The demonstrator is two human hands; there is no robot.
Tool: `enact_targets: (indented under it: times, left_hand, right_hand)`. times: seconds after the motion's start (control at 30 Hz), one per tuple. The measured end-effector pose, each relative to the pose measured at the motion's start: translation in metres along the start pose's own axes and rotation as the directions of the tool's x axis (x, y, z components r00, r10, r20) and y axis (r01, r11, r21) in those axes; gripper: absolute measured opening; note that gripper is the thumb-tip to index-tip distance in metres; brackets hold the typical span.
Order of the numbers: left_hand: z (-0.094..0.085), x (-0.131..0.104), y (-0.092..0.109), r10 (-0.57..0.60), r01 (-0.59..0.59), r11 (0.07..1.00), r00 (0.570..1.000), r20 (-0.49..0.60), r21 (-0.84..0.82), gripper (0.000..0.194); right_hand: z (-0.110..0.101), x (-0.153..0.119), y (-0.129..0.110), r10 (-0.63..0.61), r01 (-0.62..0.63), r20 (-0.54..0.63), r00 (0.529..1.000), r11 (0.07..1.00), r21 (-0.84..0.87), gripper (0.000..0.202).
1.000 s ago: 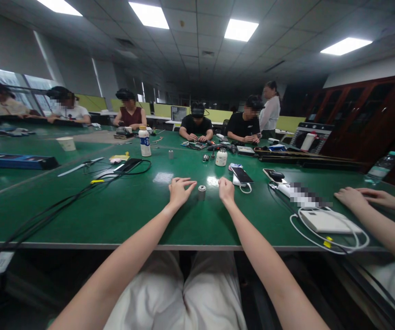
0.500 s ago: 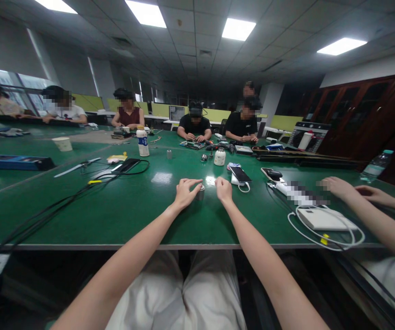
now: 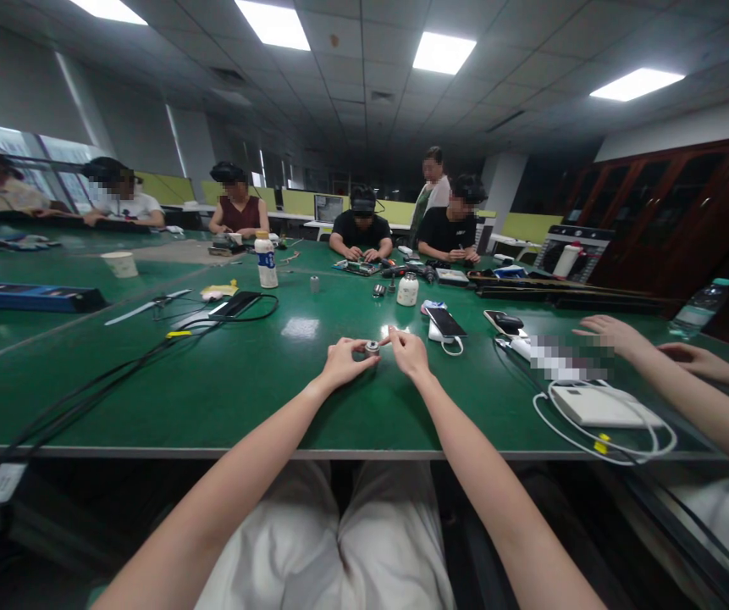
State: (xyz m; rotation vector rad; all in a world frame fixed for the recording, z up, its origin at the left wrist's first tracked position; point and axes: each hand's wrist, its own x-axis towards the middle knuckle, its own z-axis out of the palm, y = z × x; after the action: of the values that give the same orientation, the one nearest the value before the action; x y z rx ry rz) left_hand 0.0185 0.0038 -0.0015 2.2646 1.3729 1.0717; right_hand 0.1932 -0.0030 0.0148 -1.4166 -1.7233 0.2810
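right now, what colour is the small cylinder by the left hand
The small cylinder is silvery grey, head view.

Panel-lit office fading to a dark rear

Four bright light panels (image 3: 273, 24) sit in a grey tiled ceiling (image 3: 332, 68) with a small vent (image 3: 382, 97). At left, windows (image 3: 65, 157) let in pale daylight beneath grey surfaces. Yellow-green partitions (image 3: 526, 227) and white desks (image 3: 289, 217) line the back, near a pale column (image 3: 505, 176). Reddish-brown wooden cabinets (image 3: 649, 196) stand at right under a white wall (image 3: 669, 127). A glossy green table (image 3: 224, 411) fills the foreground, catching reflected light
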Motion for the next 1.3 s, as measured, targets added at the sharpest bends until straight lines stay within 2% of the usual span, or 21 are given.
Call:
enact_targets:
  times: [0.1, 0.23, 0.33, 0.43, 0.53, 0.7, 0.83, 1.0, 1.1, 1.17, 1.3]
  left_hand:
    - [0.0, 0.0, -0.001, 0.001, -0.001, 1.0, 1.0, 0.0, -0.003, 0.037]
    - [0.002, 0.0, -0.002, -0.002, 0.002, 1.0, 1.0, 0.0, -0.004, 0.038]
    - [0.002, 0.0, -0.003, -0.003, 0.003, 1.0, 1.0, 0.0, -0.003, 0.037]
    - [0.002, 0.0, -0.003, -0.005, 0.005, 1.0, 1.0, -0.003, 0.0, 0.038]
    - [0.002, -0.001, -0.002, -0.01, 0.01, 1.0, 1.0, -0.007, 0.004, 0.04]
    - [0.002, -0.001, -0.001, -0.016, 0.017, 1.0, 1.0, -0.015, 0.011, 0.04]
    - [0.003, -0.002, -0.001, -0.023, 0.023, 1.0, 1.0, -0.015, 0.016, 0.039]
    - [0.003, -0.001, -0.001, -0.028, 0.028, 0.999, 0.999, -0.015, 0.015, 0.041]
    - [0.003, -0.001, -0.001, -0.029, 0.029, 1.0, 0.999, -0.018, 0.009, 0.04]
    - [0.003, -0.001, -0.001, -0.03, 0.03, 1.0, 0.999, -0.017, 0.006, 0.041]
    - [0.002, -0.001, -0.002, -0.022, 0.022, 1.0, 1.0, 0.005, -0.003, 0.042]
  right_hand:
    - [0.0, -0.001, -0.002, -0.004, 0.004, -0.009, 1.0, 1.0, -0.012, 0.049]
    - [0.006, -0.002, -0.005, -0.037, 0.037, 0.039, 0.999, 0.999, -0.014, 0.034]
    - [0.008, 0.002, -0.002, -0.035, 0.036, 0.049, 0.998, 0.999, -0.008, 0.037]
    - [0.001, 0.008, 0.009, -0.019, 0.019, 0.063, 0.998, 1.0, -0.001, 0.047]
    - [-0.011, 0.01, 0.024, -0.014, 0.014, 0.165, 0.986, 1.0, 0.0, 0.046]
    - [-0.023, 0.006, 0.042, -0.004, 0.013, 0.406, 0.914, 1.0, -0.019, 0.03]
    - [-0.023, 0.004, 0.045, 0.016, -0.004, 0.471, 0.882, 1.0, -0.027, 0.032]
    - [-0.025, 0.005, 0.046, 0.015, -0.006, 0.443, 0.897, 1.0, -0.024, 0.038]
    - [-0.023, 0.004, 0.045, -0.007, 0.022, 0.408, 0.913, 0.999, -0.031, 0.031]
    - [-0.018, 0.005, 0.041, -0.025, 0.04, 0.336, 0.941, 0.998, -0.038, 0.027]
    - [-0.004, 0.005, 0.024, -0.08, 0.083, 0.112, 0.99, 0.996, -0.023, 0.032]
